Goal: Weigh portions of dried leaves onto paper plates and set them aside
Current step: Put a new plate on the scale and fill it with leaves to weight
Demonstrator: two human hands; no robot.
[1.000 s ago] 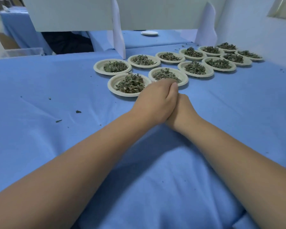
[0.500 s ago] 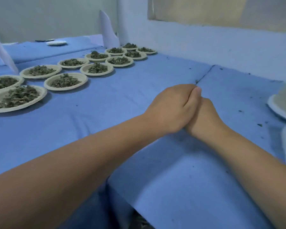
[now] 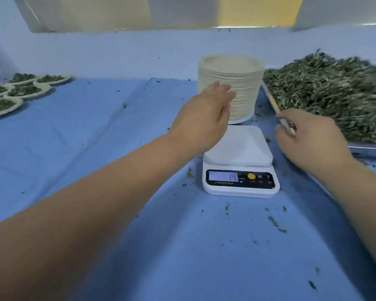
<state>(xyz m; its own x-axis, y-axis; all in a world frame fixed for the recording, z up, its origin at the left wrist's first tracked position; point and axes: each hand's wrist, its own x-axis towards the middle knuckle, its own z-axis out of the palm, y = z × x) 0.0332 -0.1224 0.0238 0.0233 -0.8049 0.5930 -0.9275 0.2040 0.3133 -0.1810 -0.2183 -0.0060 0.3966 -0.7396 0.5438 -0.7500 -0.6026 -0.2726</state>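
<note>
Though the display and the marks beside the yellow button are too blurred to read, the white scale (image 3: pixel 239 161) sits on the blue-covered counter (image 3: pixel 96 137) with its platform bare. Just behind the scale stands a tall stack of paper plates (image 3: pixel 243 90). To the right of the scale, a metal tray (image 3: pixel 369 151) holds a large heap of dried leaves (image 3: pixel 334 94). Far to the left of the scale, filled plates (image 3: pixel 14 108) lie close together, each with a small pile of leaves. Loose leaf bits dot the counter in front of the scale.

The left hand (image 3: pixel 204 118) reaches over the scale's back left corner, fingers extended against the side of the stack; actual contact cannot be told. The right hand (image 3: pixel 308 135) hovers right of the scale at the tray's near rim, fingers loosely bent, gripping nothing.
</note>
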